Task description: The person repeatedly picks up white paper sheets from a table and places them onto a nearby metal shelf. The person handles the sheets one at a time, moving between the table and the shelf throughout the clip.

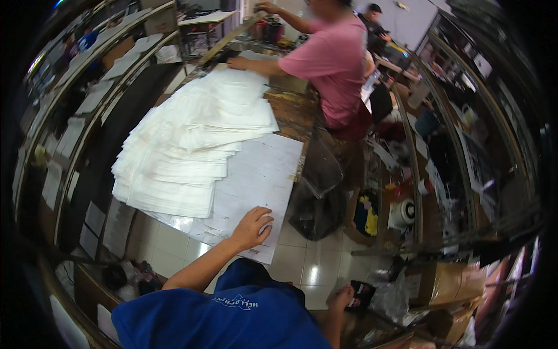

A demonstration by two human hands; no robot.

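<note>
In the head view, the only feed I have, I locate the work on the worktop [294, 110]: a fanned pile of white sheets [174, 148] covers its left and far part, the layers overlapping in staggered rows. My left hand [252, 227] rests at the near right corner, on the pale surface [261, 163] beside the pile and apart from it; its fingers are spread apart, slightly bent, and hold nothing. My right hand [343, 298] is low on the near right side, off the worktop, against a small dark item [362, 294]; I cannot tell whether its fingers are clamped on that item or only touching it. At the far end of the pile, a co-worker's hand [238, 63] reaches in over the sheets' edge. I judge the step in hand to be a pause at the pile, with the left hand as a support. Any handling of the sheets would call for shifting the left hand leftward to the nearest edge, parting single layers with light pressure, and keeping the staggered rows undisturbed.
</note>
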